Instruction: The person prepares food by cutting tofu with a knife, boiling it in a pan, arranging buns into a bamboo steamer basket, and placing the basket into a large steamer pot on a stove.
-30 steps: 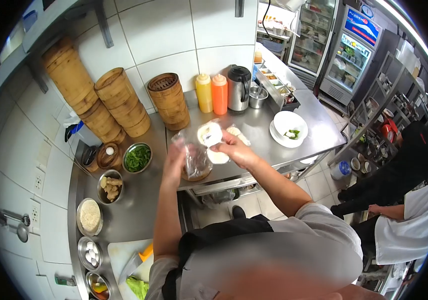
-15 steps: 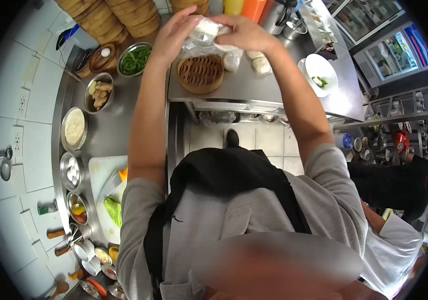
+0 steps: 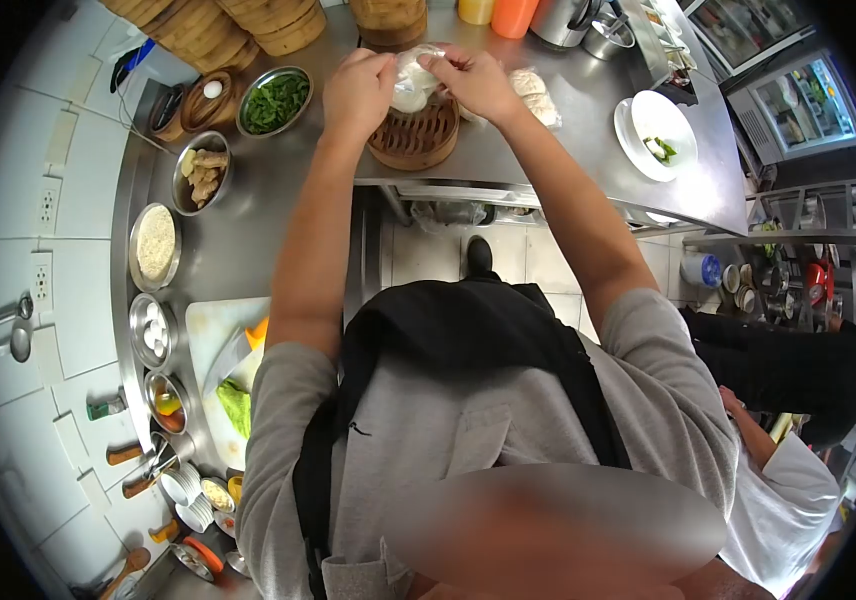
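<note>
Between my hands hangs a clear plastic bag [image 3: 414, 80] with something white and rounded inside. My left hand [image 3: 360, 90] pinches the bag's left edge, fingers closed. On the other side my right hand [image 3: 470, 82] grips its upper right part. Just below and partly behind the bag, a round bamboo steamer with a slatted top [image 3: 414, 138] rests on the steel counter [image 3: 573, 165]. A second clear bag of pale, rounded pieces [image 3: 534, 96] lies right of my right hand.
Bowls of green leaves [image 3: 275, 101], ginger [image 3: 204, 175] and white grains [image 3: 156, 246] line the left counter, near a cutting board [image 3: 210, 335] with a knife. A white bowl [image 3: 664, 135] sits at right. Two people stand at the right; one wears white [image 3: 783, 500].
The view has tilted downward since the first frame. My hands have come lower, over the steamer, and my left hand has gone from spread to closed on the bag's edge.
</note>
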`<state>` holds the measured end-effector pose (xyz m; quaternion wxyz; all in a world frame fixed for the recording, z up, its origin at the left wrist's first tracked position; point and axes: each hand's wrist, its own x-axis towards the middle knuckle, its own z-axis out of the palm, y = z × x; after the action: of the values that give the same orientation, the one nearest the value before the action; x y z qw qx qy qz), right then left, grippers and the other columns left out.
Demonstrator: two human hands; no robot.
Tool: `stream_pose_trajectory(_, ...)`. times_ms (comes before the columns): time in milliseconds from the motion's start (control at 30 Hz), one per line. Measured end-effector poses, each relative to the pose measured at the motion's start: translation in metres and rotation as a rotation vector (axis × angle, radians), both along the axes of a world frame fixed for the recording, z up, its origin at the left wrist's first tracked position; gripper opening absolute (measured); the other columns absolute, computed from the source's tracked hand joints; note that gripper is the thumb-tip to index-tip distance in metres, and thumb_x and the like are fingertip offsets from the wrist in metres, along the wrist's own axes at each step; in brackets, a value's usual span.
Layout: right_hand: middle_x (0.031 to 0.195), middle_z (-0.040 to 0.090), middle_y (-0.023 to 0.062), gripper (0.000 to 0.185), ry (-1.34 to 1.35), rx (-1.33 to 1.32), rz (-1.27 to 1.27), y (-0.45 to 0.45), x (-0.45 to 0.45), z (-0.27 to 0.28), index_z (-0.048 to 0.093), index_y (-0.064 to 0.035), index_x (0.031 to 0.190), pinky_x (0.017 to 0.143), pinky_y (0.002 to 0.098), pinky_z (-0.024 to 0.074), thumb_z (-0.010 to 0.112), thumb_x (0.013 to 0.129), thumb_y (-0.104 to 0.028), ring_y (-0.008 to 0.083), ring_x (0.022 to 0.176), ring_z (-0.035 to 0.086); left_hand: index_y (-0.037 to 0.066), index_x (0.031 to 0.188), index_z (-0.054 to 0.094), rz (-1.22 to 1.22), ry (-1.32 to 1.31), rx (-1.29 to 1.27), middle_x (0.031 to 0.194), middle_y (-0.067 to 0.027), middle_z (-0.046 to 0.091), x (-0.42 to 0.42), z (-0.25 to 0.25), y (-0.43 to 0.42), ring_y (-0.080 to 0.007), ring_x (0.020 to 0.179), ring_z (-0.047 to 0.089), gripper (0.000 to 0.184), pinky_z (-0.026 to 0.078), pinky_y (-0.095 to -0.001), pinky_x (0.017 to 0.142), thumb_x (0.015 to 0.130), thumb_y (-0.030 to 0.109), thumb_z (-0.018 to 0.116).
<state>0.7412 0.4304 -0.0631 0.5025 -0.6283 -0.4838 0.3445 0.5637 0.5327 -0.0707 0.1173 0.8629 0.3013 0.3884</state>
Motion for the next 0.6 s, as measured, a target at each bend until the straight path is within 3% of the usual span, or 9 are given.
stream_pose_trajectory(67, 0.092, 0.074, 0.0126, 0.028, -0.467, 0.006, -0.166, -0.005, -0.001, -0.002, 0.077, -0.0130, 0.108, 0.074, 0.0373, 0.0565, 0.068, 0.095, -0.035, 0.0277, 0.075, 0.071, 0.011, 0.105, 0.078, -0.028, -0.075, -0.245, 0.105, -0.0075, 0.073, 0.004, 0.005, 0.001, -0.0291, 0.095, 0.068, 0.029, 0.052, -0.0382, 0.086, 0.099, 0.033, 0.062)
stream_pose_trajectory(200, 0.093, 0.073, 0.0153, 0.024, -0.672, 0.281, -0.204, 0.000, 0.012, -0.020, 0.078, -0.0151, 0.102, 0.077, 0.0408, 0.0556, 0.066, 0.095, -0.034, 0.0336, 0.080, 0.070, 0.009, 0.114, 0.077, -0.151, -0.296, -0.507, 0.103, -0.0077, 0.075, 0.007, 0.016, 0.009, -0.0174, 0.094, 0.069, 0.034, 0.051, -0.0295, 0.084, 0.101, 0.036, 0.062)
stream_pose_trajectory(300, 0.096, 0.073, 0.0130, 0.027, -0.517, 0.377, -0.301, 0.005, 0.009, -0.007, 0.078, -0.0107, 0.098, 0.077, 0.0409, 0.0558, 0.064, 0.096, -0.034, 0.0317, 0.082, 0.070, 0.005, 0.113, 0.075, -0.302, -0.686, -0.845, 0.105, -0.0012, 0.075, 0.012, 0.020, 0.015, -0.0094, 0.091, 0.065, 0.027, 0.050, -0.0252, 0.081, 0.099, 0.024, 0.064)
stream_pose_trajectory(333, 0.097, 0.073, 0.0121, 0.028, -0.281, 0.295, -0.237, 0.007, 0.007, -0.001, 0.076, -0.0102, 0.105, 0.076, 0.0360, 0.0555, 0.062, 0.098, -0.034, 0.0287, 0.081, 0.070, 0.005, 0.113, 0.075, -0.298, -0.684, -0.847, 0.105, -0.0012, 0.075, 0.012, 0.021, 0.018, -0.0094, 0.091, 0.065, 0.027, 0.050, -0.0252, 0.081, 0.099, 0.024, 0.064)
stream_pose_trajectory(400, 0.098, 0.073, 0.0113, 0.030, -0.046, 0.209, -0.171, 0.009, 0.002, 0.009, 0.074, -0.0098, 0.111, 0.074, 0.0310, 0.0553, 0.060, 0.100, -0.033, 0.0257, 0.080, 0.070, 0.004, 0.120, 0.068, -0.380, -0.880, -1.057, 0.105, -0.0080, 0.072, 0.014, 0.037, 0.022, -0.0209, 0.103, 0.066, 0.027, 0.052, -0.0334, 0.093, 0.100, 0.021, 0.062)
stream_pose_trajectory(467, 0.107, 0.072, 0.0136, 0.039, 0.154, 0.278, -0.227, 0.005, -0.007, 0.013, 0.068, -0.0134, 0.125, 0.077, 0.0333, 0.0560, 0.062, 0.097, -0.040, 0.0280, 0.084, 0.071, 0.001, 0.118, 0.068, -0.353, -0.994, -1.058, 0.102, -0.0058, 0.072, 0.010, 0.054, 0.021, -0.0184, 0.098, 0.067, 0.030, 0.052, -0.0325, 0.093, 0.102, 0.025, 0.060)
stream_pose_trajectory(500, 0.107, 0.072, 0.0136, 0.039, 0.156, 0.275, -0.222, 0.005, -0.006, -0.001, 0.068, -0.0134, 0.125, 0.077, 0.0333, 0.0560, 0.062, 0.097, -0.040, 0.0280, 0.084, 0.071, 0.002, 0.117, 0.068, -0.124, -0.968, -0.983, 0.102, -0.0052, 0.072, 0.002, 0.069, 0.020, -0.0164, 0.097, 0.066, 0.027, 0.052, -0.0315, 0.092, 0.101, 0.022, 0.061)
stream_pose_trajectory(567, 0.115, 0.070, 0.0146, 0.052, -0.667, 0.147, -0.037, 0.003, -0.003, -0.035, 0.064, -0.0146, 0.130, 0.081, 0.0382, 0.0569, 0.066, 0.091, -0.050, 0.0301, 0.093, 0.071, 0.002, 0.117, 0.068, 0.101, -0.934, -0.898, 0.102, -0.0046, 0.072, -0.017, 0.068, 0.035, -0.0144, 0.096, 0.066, 0.024, 0.052, -0.0305, 0.091, 0.100, 0.019, 0.062)
stream_pose_trajectory(600, 0.115, 0.070, 0.0146, 0.052, -0.665, 0.148, -0.034, 0.004, -0.005, -0.036, 0.064, -0.0146, 0.130, 0.081, 0.0382, 0.0569, 0.066, 0.091, -0.050, 0.0301, 0.093, 0.071, 0.005, 0.116, 0.070, 0.031, -0.886, -0.761, 0.103, -0.0048, 0.073, -0.033, 0.049, 0.054, -0.0163, 0.097, 0.067, 0.029, 0.051, -0.0310, 0.089, 0.098, 0.027, 0.065)
